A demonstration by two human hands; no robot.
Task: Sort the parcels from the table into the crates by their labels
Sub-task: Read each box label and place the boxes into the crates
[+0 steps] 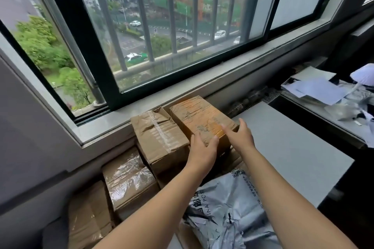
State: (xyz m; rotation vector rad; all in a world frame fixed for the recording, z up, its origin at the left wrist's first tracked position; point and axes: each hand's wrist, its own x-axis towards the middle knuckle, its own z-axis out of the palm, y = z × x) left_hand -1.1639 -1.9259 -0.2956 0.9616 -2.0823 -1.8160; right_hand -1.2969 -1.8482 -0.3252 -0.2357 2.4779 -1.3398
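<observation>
Orange-brown cardboard box [198, 116] tops parcel stack below window sill, directly beyond both palms. Left hand [202, 146] fingers spread wide at near edge. Right hand [239, 136] spread at near-right corner. Neither clasps yet; contact unclear. Likely stiff, moderate weight; take by opposite side walls. Taped box [159, 133] crowds left-hand side.

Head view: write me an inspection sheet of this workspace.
Surface: grey table under the window sill.
Job's things: orange-brown box beside taped brown box, atop a stack left of the table; plastic-wrapped box lower; grey mailer bag nearest; crates not seen.
Clutter: loose papers and wrappers far right.
Hands: left hand and right hand open, touching the orange-brown box's near end.
Cables: nothing seen.
Surroundings: barred window, street below.
</observation>
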